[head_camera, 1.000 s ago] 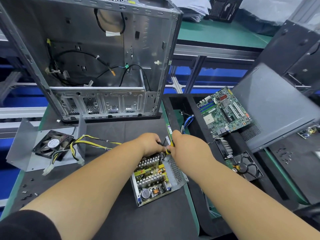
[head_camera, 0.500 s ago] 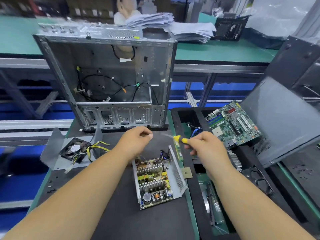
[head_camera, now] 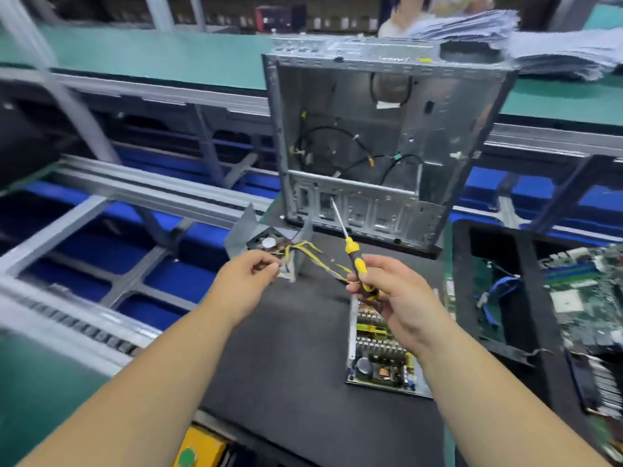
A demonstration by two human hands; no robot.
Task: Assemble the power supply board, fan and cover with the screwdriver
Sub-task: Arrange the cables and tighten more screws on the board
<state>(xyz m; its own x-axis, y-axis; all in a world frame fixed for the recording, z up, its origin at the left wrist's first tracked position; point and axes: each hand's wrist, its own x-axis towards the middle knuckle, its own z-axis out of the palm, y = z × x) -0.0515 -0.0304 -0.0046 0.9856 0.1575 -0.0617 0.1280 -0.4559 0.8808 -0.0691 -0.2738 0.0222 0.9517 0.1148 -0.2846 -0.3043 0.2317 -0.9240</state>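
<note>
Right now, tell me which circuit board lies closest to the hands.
The power supply board in its open metal tray, on the black mat just below the right hand. The green motherboard sits farther right, in the black bin.

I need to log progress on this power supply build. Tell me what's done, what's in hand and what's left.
Done: the power supply board sits in its open metal tray on the black mat; whether it is screwed down cannot be told.
In hand: the right hand grips the screwdriver, tip up; the left hand reaches toward the fan and its wires.
Left: fan still apart from the board, no cover fitted.
</note>
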